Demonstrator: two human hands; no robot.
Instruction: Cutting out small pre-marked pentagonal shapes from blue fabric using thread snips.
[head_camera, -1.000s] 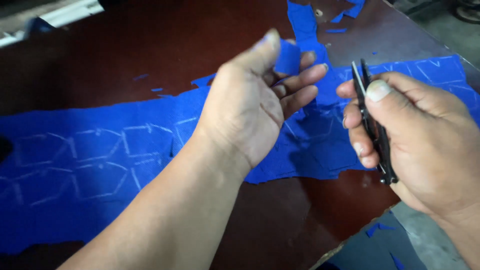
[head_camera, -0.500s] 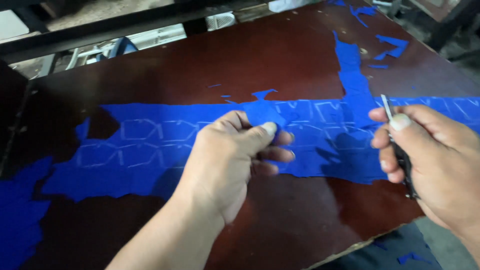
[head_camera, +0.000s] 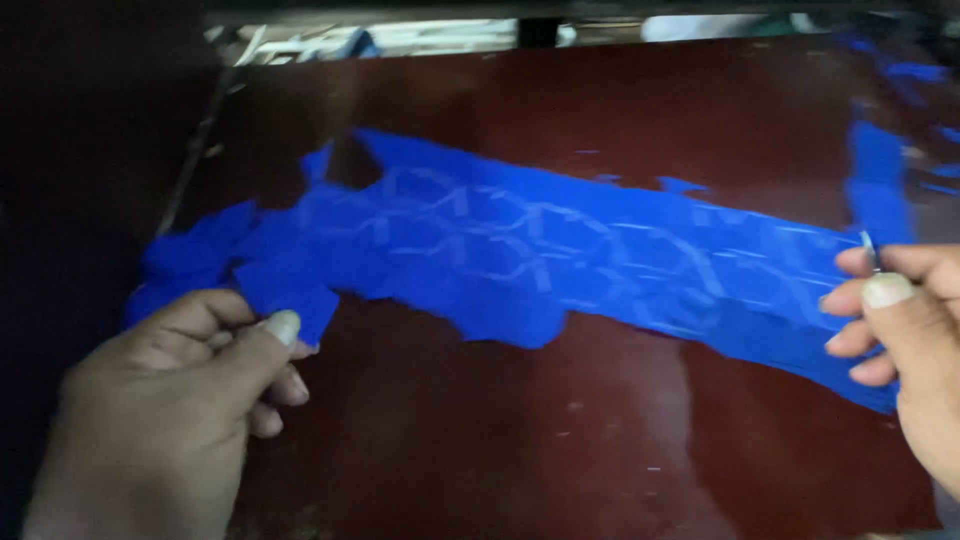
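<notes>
Blue fabric strip (head_camera: 560, 260) lies stretched across the dark red worktop (head_camera: 560, 440), its left end pinched by the left hand (head_camera: 170, 400). Right hand (head_camera: 900, 330) grips thin metal scissors (head_camera: 868, 245) over its right end. Blue scraps (head_camera: 900, 90) lie beyond.

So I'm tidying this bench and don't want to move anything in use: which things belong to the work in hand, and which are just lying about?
In hand:
- long blue fabric strip with pale marked outlines, its near-left end pinched by the left hand
- thin metal tool, only its tip showing, in the right hand

Lying about:
- blue scraps at the far right of the dark red table
- pale clutter beyond the table's far edge
</notes>
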